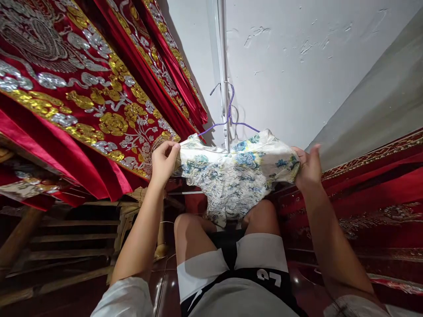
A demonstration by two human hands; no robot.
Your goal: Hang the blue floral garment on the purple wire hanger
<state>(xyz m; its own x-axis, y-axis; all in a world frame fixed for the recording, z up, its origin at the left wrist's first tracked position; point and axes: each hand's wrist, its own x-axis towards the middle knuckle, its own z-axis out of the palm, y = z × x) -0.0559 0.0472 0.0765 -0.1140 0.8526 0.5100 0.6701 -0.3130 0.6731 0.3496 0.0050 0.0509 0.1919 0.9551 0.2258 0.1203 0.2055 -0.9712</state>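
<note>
1. Head view: a short-sleeved white top with blue-green flowers and a crinkled body (pixel 239 169) hangs on a purple wire hanger (pixel 229 116), above the knees; its shadowed lower hem is hard to make out.
2. The left hand (pixel 164 162) pinches one sleeve end between thumb and fingers. The right hand (pixel 309 169) touches the other sleeve, thumb raised, fingers partly hidden; I cannot tell how firmly it holds.
3. The red drape with gold and silver sequins (pixel 115 105) is cut off at left.
4. White characters on the black-and-white shorts (pixel 261 251) cannot be read surely.
</note>
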